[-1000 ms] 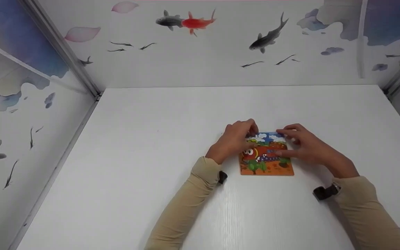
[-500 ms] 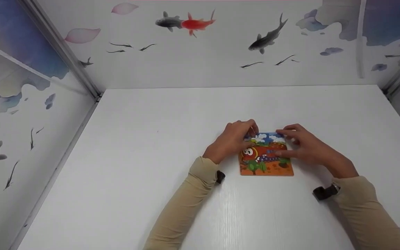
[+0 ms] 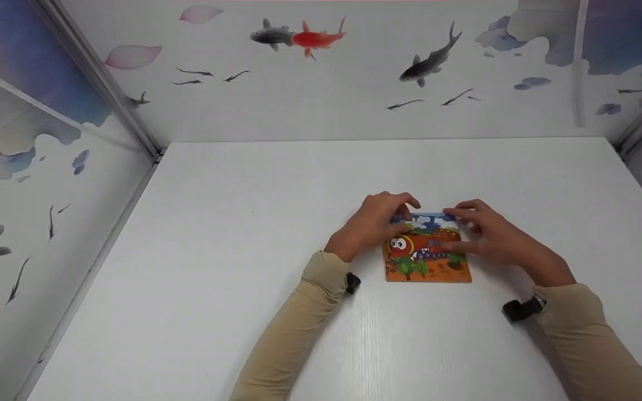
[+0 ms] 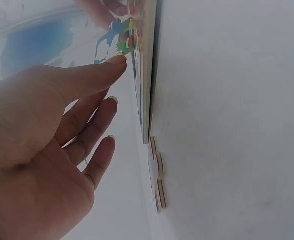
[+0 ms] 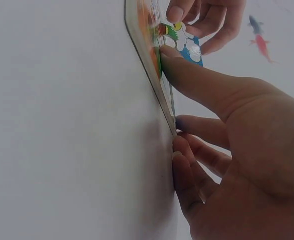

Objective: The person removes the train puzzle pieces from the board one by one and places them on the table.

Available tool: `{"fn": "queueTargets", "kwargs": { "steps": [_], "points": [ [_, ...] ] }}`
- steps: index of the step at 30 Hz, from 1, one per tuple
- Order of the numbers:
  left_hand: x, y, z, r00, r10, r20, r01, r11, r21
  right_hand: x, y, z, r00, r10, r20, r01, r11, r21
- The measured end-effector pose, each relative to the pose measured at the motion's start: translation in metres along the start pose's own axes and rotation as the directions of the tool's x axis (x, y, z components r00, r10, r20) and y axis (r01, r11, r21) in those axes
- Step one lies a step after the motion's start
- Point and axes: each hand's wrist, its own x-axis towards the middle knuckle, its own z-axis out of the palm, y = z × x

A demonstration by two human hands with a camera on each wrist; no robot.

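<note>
A jigsaw puzzle board [image 3: 438, 272] with a cartoon train picture lies flat on the white table. My left hand [image 3: 370, 224] is at its far left corner, index finger raised. In the right wrist view, its thumb and fingers pinch a blue, white and green puzzle piece [image 5: 189, 51], tilted up from the board. My right hand [image 3: 494, 235] holds the board's right side, thumb [image 5: 171, 52] on the picture and fingertips at the far edge. Beyond the board's edge in the left wrist view lie loose puzzle pieces [image 4: 160, 194], hidden behind my left hand in the head view.
The white table [image 3: 243, 250] extends around the board. A white back wall [image 3: 343, 94] printed with fish closes its far side, and another printed panel [image 3: 25, 211] stands along the left. Both wrists carry black straps [image 3: 523, 308].
My left index finger has lifted and straightened away from the board's far left corner, and the left wrist has shifted slightly left. My right hand and the board have stayed put.
</note>
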Motion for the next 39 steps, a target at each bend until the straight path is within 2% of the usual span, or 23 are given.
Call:
{"fn": "queueTargets", "kwargs": {
  "steps": [6,19,26,39],
  "points": [
    [0.0006,0.0004,-0.0002,0.999,0.04,0.0,-0.04,0.997,0.066,-0.0003,0.0024,-0.0009,1.0,0.009,0.006,-0.009,1.0,0.013],
    [-0.001,0.0024,0.0019,1.0,-0.021,0.019,0.018,0.99,0.14,0.0006,0.0017,-0.0002,1.0,0.019,0.006,-0.019,1.0,0.008],
    [-0.0018,0.0048,0.0008,1.0,-0.009,0.003,0.008,0.984,0.179,0.0001,-0.0001,-0.0002,1.0,0.011,0.008,-0.011,1.0,-0.014],
    [0.0013,0.0074,0.0027,0.999,-0.043,0.015,0.038,0.972,0.232,-0.0005,-0.0007,-0.0004,1.0,0.002,0.008,-0.002,1.0,-0.003]
  ]
}}
